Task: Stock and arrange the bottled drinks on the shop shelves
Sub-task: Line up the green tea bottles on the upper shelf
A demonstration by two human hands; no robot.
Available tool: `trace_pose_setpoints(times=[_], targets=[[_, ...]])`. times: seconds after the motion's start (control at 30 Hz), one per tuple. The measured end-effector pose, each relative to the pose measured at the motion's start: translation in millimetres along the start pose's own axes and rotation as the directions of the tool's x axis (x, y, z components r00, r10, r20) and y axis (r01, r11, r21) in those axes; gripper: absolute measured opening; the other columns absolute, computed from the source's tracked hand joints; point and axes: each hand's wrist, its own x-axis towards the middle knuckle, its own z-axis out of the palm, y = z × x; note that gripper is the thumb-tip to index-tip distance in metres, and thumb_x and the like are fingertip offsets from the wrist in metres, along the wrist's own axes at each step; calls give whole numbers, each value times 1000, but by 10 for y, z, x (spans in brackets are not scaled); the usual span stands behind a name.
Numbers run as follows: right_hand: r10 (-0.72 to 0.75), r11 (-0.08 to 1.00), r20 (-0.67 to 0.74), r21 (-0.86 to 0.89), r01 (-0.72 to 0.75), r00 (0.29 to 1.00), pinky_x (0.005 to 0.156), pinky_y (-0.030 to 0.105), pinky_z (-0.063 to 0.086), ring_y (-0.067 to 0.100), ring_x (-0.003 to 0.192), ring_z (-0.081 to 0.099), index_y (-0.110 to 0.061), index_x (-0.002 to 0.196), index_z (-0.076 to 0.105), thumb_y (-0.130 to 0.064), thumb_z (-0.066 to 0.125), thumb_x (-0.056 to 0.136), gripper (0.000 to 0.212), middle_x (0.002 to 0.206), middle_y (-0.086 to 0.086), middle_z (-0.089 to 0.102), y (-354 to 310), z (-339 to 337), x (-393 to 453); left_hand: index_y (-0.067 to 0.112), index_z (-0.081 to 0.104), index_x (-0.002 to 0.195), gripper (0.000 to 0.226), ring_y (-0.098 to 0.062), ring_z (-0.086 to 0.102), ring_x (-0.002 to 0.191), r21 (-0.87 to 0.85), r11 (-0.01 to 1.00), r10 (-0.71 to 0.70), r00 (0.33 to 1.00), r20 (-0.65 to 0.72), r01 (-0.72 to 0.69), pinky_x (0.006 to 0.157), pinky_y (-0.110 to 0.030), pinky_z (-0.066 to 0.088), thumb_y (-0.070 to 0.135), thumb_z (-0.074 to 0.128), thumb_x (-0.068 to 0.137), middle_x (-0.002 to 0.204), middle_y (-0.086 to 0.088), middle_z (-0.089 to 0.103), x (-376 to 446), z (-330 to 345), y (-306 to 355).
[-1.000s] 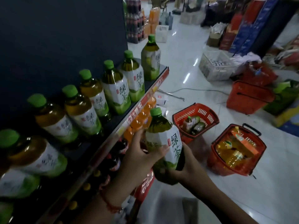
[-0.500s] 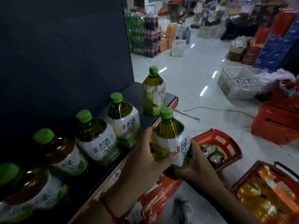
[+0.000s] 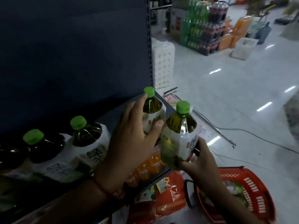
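My right hand [image 3: 200, 162] grips a green-capped tea bottle [image 3: 180, 135] by its base, held upright just off the front edge of the dark shelf [image 3: 116, 113]. My left hand [image 3: 129, 143] wraps around the end bottle [image 3: 153, 110] standing at the shelf's right corner, fingers on its neck and label. More green tea bottles [image 3: 87, 136] stand in a row along the shelf to the left. Small orange drink bottles [image 3: 148, 165] fill the shelf below.
A red basket [image 3: 252, 189] holding bottles sits on the floor at lower right, beside red packaged goods [image 3: 169, 199]. Stacked soda packs [image 3: 203, 28] and a white crate [image 3: 244, 47] stand farther down the aisle. A cable [image 3: 242, 133] lies across the white floor.
The view has shifted toward the shelf's right end. My left hand left the held bottle and took hold of the end bottle on the shelf. My right hand raised its bottle to shelf level.
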Motion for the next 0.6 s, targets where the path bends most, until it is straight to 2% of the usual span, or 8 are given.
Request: trace_pose_setpoints(times=[0.1,0.17,0.27,0.33,0.4,0.6], targets=[[-51,999,-32,-5,51,998,63,2,47,-22,90,57,-24,118,45,-25,89,53,78,101,-19,60,19,-144,282,36,18,152,78,-15,36,136,155,988,-7,998,-68,18,103,-42,44,41,64,89,151,7,30,210,166,-62],[-87,996,-51,-15,86,995,62,3,48,-22,88,58,-22,117,45,-18,91,56,77,100,-19,59,59,-196,489,34,13,154,87,-22,38,137,246,968,-31,997,-64,46,103,-48,45,40,68,86,152,0,31,276,276,-129],[-115,992,-66,-63,111,991,62,12,54,-14,91,61,-22,118,45,-22,92,59,75,101,-16,60,154,-182,803,37,5,155,97,-23,40,132,292,953,-63,996,-66,80,103,-43,43,39,72,85,149,-3,37,278,390,-199],[-110,991,-86,-79,104,990,66,25,60,-2,93,64,-28,116,45,-29,92,58,75,105,-11,62,251,-144,988,35,7,156,98,-23,43,130,306,949,-50,994,-97,78,101,-42,42,37,74,84,145,-4,41,266,424,-218],[-112,990,-102,-102,101,989,69,33,61,3,94,64,-35,113,42,-32,92,57,75,108,-11,61,338,-97,1139,34,10,156,98,-22,43,129,310,946,-56,991,-123,92,102,-41,41,36,75,83,144,-4,43,277,442,-233],[-155,966,-111,-225,127,982,74,38,59,9,100,59,-37,117,39,-50,88,52,83,108,-13,56,431,55,1402,33,9,155,98,-19,41,131,331,937,-68,987,-144,113,103,-39,39,32,76,83,146,-4,45,303,468,-213]])
